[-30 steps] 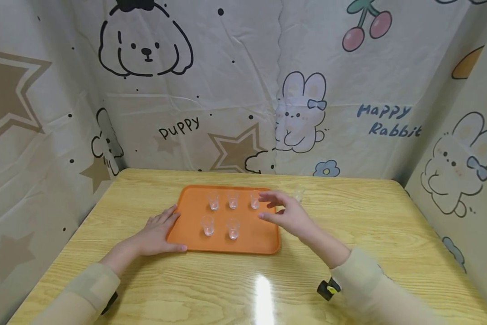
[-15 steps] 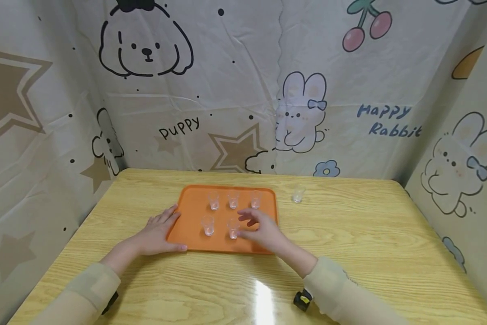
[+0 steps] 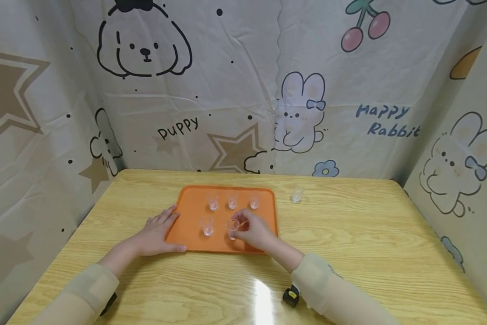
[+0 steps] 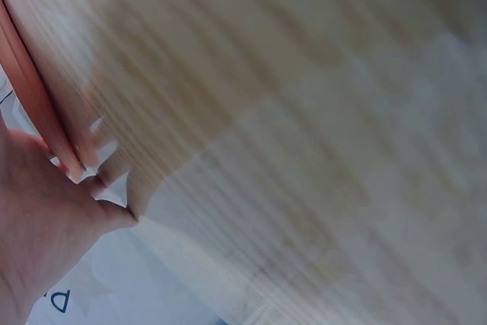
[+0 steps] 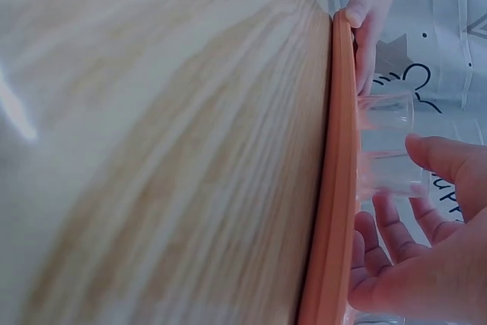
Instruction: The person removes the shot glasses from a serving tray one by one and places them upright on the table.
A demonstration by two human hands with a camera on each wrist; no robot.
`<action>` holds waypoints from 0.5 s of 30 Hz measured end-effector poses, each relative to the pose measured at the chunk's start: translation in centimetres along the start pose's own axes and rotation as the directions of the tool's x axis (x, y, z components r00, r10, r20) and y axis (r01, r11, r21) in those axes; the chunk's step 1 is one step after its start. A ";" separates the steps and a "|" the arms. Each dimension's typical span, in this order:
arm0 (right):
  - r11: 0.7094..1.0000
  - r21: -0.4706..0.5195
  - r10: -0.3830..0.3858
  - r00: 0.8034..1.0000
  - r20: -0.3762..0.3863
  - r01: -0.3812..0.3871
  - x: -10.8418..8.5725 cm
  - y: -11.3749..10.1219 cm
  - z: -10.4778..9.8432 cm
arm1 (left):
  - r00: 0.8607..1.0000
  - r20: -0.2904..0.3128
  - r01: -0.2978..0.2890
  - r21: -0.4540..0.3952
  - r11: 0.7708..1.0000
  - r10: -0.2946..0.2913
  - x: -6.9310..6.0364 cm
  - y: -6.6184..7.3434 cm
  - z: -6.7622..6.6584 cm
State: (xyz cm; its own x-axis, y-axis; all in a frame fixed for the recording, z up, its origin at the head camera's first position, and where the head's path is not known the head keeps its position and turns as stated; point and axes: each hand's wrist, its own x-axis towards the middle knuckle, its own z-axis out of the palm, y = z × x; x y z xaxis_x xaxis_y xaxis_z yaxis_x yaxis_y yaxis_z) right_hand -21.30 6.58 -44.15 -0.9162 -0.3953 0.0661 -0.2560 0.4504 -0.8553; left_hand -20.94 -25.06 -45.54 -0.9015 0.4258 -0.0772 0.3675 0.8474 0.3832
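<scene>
The right hand [image 3: 255, 231] has a pinching grip on a small see-through cup [image 3: 230, 230], with the thumb on one side and the fingers curled round the other. How hard it squeezes, I cannot tell. This cup stands upright in the front row on the orange tray [image 3: 192, 203], and its bottom looks to be touching the tray, so it is not lifted up and not let go. Just to its left is the other front cup [image 3: 207, 226], which no hand touches. Behind these two stand a left back cup [image 3: 213, 201], a middle back cup [image 3: 232, 200] and a right back cup [image 3: 254, 200]. The left hand [image 3: 158, 234] is spread wide, with its fingers on the tray's left edge and its thumb on the near edge. So, as I see it, five cups are on the tray, three behind and two in front, and the front row is one short of the back row. One more is left over: the lone cup [image 3: 297, 195] stands on the bench [image 3: 349, 216], off the tray and near its back right corner, with no hand on it. A cloth [image 3: 235, 85] with a puppy and rabbits hangs behind.
</scene>
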 end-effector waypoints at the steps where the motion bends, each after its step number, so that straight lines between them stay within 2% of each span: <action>1: 1.000 0.001 0.003 1.000 0.002 -0.003 0.0 0.0 0.0 | 1.000 0.001 0.001 0.001 1.000 -0.001 0.0 0.0 0.0; 9: 1.000 0.014 0.003 0.999 0.046 -0.004 -0.2 -0.6 -0.9 | 1.000 0.003 0.006 -0.003 1.000 -0.006 -0.2 0.3 -0.2; 15: 1.000 -0.010 -0.019 0.997 0.074 0.020 -0.7 -1.7 -2.7 | 1.000 0.001 0.004 0.000 1.000 -0.004 -0.2 0.3 -0.3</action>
State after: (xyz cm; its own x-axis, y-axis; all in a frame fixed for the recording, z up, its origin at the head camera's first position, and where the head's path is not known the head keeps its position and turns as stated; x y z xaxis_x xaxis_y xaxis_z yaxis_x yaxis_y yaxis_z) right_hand -21.00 8.24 -41.40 -0.8856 -0.4624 0.0443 -0.2776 0.4504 -0.8486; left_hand -20.73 -24.98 -45.18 -0.9027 0.4229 -0.0798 0.3639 0.8489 0.3833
